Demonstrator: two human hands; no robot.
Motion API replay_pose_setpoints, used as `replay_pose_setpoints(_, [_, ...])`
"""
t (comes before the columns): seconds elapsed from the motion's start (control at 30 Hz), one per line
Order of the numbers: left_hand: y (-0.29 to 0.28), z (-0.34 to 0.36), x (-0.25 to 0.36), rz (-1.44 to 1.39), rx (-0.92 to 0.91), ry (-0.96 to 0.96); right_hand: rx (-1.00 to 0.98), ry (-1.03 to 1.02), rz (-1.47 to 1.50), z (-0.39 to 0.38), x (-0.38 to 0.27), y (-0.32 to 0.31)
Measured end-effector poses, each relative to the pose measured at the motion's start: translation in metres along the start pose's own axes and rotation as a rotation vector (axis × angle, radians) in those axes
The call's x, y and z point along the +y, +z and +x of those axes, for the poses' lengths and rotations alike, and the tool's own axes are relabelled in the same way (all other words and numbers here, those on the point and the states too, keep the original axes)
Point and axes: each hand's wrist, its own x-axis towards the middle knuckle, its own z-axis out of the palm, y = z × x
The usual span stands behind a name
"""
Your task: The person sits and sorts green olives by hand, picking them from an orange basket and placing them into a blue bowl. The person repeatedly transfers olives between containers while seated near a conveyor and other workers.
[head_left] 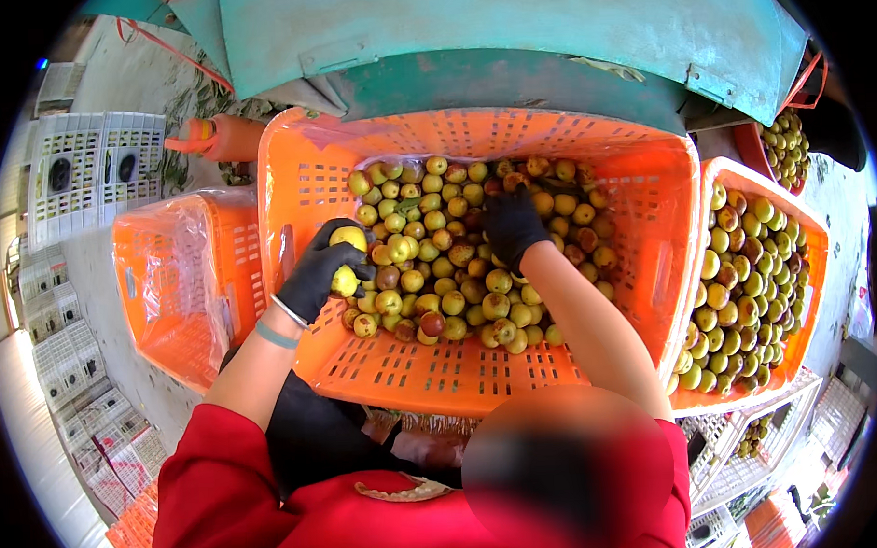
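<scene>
My left hand (318, 273), in a black glove, is closed around two yellow-green round fruits (347, 240) at the left of the large orange slotted crate (295, 163). My right hand (509, 218), gloved in black too, reaches into the back of the fruit pile (438, 274) in that crate. Its fingers curl down among the fruits, and whatever they grip is hidden. The pile mixes green, yellow and red-brown fruits, with a few leaves among them.
Another orange crate (814, 251) heaped with fruit stands at the right, a red container (751, 152) behind it. An orange crate (159, 303) with plastic lining is at the left, beside white crates (68, 181). A teal metal surface (507, 20) edges the back.
</scene>
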Motion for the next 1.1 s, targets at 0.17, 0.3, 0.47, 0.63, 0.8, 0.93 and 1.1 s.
replay_pose_setpoints(0.17, [-0.015,0.011,-0.02,0.191,-0.077,0.051,-0.065,0.337,0.205,-0.028,0.04,0.0])
replay_pose_setpoints(0.3, [-0.009,0.014,-0.042,0.705,-0.136,0.004,0.034,0.537,0.401,-0.08,0.082,0.003])
replay_pose_setpoints(0.47, [-0.001,0.024,-0.071,0.884,-0.502,-0.099,0.16,0.511,0.642,-0.136,0.071,-0.01])
replay_pose_setpoints(0.63, [0.012,0.022,-0.079,0.881,-0.643,-0.234,0.273,0.282,1.003,-0.177,0.047,0.002])
replay_pose_setpoints(0.8, [0.024,0.01,-0.063,0.647,-0.782,-0.653,0.309,0.02,1.188,-0.182,0.023,0.017])
replay_pose_setpoints(0.93, [0.029,0.007,-0.071,0.889,-0.889,-0.366,0.144,0.066,1.056,-0.152,0.012,0.014])
replay_pose_setpoints(1.1, [0.043,0.012,-0.049,0.932,-0.908,-0.459,-0.176,-0.103,0.613,-0.093,-0.022,0.006])
